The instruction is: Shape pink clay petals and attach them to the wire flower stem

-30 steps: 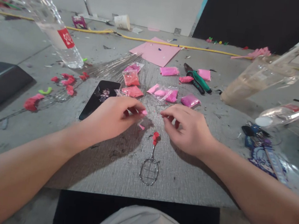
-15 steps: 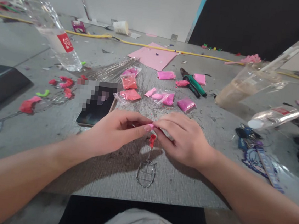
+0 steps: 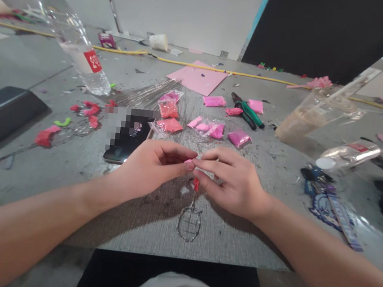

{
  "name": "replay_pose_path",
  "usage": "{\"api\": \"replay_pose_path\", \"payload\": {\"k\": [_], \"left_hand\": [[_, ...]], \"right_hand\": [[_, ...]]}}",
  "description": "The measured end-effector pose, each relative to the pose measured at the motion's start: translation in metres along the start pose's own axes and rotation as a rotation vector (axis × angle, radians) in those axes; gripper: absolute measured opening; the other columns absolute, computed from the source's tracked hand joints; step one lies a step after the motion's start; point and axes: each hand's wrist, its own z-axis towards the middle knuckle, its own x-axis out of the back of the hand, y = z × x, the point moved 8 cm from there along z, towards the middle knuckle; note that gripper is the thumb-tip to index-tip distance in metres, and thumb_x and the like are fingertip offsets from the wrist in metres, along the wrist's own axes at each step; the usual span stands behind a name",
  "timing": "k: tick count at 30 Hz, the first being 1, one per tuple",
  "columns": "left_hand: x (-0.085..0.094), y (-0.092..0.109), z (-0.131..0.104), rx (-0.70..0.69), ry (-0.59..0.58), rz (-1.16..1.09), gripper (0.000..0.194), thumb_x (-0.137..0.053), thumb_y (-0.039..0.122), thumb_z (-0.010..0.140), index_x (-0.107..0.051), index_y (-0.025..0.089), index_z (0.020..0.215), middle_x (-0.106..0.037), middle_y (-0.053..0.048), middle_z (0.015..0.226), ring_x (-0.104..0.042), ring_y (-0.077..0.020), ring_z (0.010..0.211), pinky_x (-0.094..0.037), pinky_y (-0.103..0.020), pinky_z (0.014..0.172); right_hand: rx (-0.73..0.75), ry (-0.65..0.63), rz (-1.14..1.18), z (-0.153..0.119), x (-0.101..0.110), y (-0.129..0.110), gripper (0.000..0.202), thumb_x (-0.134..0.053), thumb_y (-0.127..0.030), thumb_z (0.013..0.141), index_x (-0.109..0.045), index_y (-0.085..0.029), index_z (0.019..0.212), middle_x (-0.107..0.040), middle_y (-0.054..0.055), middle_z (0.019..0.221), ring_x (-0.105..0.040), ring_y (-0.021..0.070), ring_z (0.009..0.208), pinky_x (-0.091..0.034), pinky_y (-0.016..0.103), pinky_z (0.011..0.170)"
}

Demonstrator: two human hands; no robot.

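A small lump of pink clay (image 3: pixel 189 162) sits between my fingertips above the table. My left hand (image 3: pixel 153 160) pinches it between thumb and fingers. On its other side, the fingertips of my right hand (image 3: pixel 233 180) press against the clay, with the thumb a little lower. Just below lies a small racket shape of twisted wire (image 3: pixel 189 224), its loop crossed by thin wires and pointing toward me. Red clay (image 3: pixel 196 183) covers part of its handle, close under my right thumb.
Several bags of pink and orange clay (image 3: pixel 240 138) lie beyond my hands, with green-handled pliers (image 3: pixel 251 113) behind. A phone (image 3: pixel 123 138) and a water bottle (image 3: pixel 90 66) are on the left. A drink cup (image 3: pixel 300 114), small bottle (image 3: pixel 351 155) and keys (image 3: pixel 314 174) are on the right.
My right thumb has dropped slightly away from the clay, and the right fingers are a bit more spread. The whole view has shifted slightly. The wire racket stays on the table.
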Motion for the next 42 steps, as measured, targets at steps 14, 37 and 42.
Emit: {"api": "replay_pose_path", "payload": {"k": [14, 37, 42], "left_hand": [[-0.009, -0.003, 0.000, 0.040, -0.113, -0.477, 0.063, -0.084, 0.014, 0.083, -0.064, 0.028, 0.141, -0.083, -0.004, 0.102, -0.078, -0.0149, 0.093, -0.063, -0.027, 0.087], [-0.010, 0.001, -0.004, 0.047, -0.231, -0.221, 0.013, -0.092, 0.020, 0.073, -0.081, 0.018, 0.080, -0.078, 0.001, 0.071, -0.072, -0.0119, 0.067, -0.060, -0.022, 0.069], [-0.010, -0.003, -0.003, 0.095, -0.246, -0.401, 0.033, -0.095, 0.035, 0.070, -0.084, 0.020, 0.097, -0.083, -0.005, 0.089, -0.077, -0.0163, 0.082, -0.061, -0.026, 0.081]], "right_hand": [[-0.041, 0.080, -0.213, -0.002, 0.007, -0.005, 0.020, -0.065, -0.013, 0.097, -0.073, -0.016, 0.116, -0.067, 0.011, 0.106, -0.064, 0.0203, 0.093, -0.058, 0.033, 0.074], [0.125, -0.044, -0.208, 0.001, -0.006, -0.025, 0.025, -0.066, -0.024, 0.098, -0.067, -0.015, 0.122, -0.070, 0.010, 0.101, -0.064, 0.0214, 0.089, -0.058, 0.036, 0.074], [0.088, 0.020, -0.245, 0.005, 0.003, -0.027, 0.014, -0.061, -0.020, 0.101, -0.071, -0.019, 0.112, -0.074, 0.007, 0.094, -0.067, 0.0177, 0.081, -0.057, 0.032, 0.073]]}}
